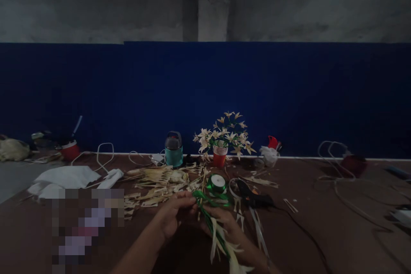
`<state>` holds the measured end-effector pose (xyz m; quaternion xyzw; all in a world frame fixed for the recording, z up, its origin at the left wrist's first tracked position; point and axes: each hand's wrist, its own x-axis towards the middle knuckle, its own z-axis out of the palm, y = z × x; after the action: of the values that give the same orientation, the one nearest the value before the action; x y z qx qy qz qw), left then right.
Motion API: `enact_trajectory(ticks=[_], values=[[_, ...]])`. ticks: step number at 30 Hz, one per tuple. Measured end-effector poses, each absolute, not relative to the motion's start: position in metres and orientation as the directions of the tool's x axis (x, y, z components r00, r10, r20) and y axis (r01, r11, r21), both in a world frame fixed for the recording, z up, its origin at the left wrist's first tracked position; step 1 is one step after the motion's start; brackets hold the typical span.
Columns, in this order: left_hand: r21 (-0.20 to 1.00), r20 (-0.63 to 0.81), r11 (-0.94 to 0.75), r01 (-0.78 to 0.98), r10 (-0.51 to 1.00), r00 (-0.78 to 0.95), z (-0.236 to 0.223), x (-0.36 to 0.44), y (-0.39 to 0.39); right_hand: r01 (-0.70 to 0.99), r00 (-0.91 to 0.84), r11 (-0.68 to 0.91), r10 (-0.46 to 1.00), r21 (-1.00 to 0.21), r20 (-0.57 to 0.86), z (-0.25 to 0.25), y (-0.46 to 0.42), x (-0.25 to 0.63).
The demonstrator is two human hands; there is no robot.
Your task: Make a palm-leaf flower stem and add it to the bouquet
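A stem wrapped in shiny green ribbon (207,200), with pale husk-like flowers (236,261) along its lower end, slants between my hands. My left hand (176,214) pinches the upper end of the stem where the ribbon loops. Lower down, my right hand (223,220) is closed around the same stem, its fingers partly hidden. Just beyond my hands lies a spool of green ribbon (217,182), white on its face. A black glue gun (255,195) rests right of the spool. Dried pale husk pieces (163,177) are spread to the left.
Behind stands a red cup (219,159) holding similar flowers, beside a teal flask (174,154). White cloth or paper (66,177) lies at the left, near a pixelated patch. Cables (346,203) cross the brown table (295,239) at the right. A blue panel (144,98) borders the back.
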<state>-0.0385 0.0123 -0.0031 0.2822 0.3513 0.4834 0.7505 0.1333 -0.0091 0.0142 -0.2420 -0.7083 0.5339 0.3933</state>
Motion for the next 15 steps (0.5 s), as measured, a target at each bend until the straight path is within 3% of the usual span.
enact_trajectory(ticks=[15], values=[[0.769,-0.265,0.367,-0.523,0.928,0.262,0.004,-0.037,0.01,-0.083,-0.57,0.264,0.778,-0.961,0.263,-0.001,0.0,0.136]])
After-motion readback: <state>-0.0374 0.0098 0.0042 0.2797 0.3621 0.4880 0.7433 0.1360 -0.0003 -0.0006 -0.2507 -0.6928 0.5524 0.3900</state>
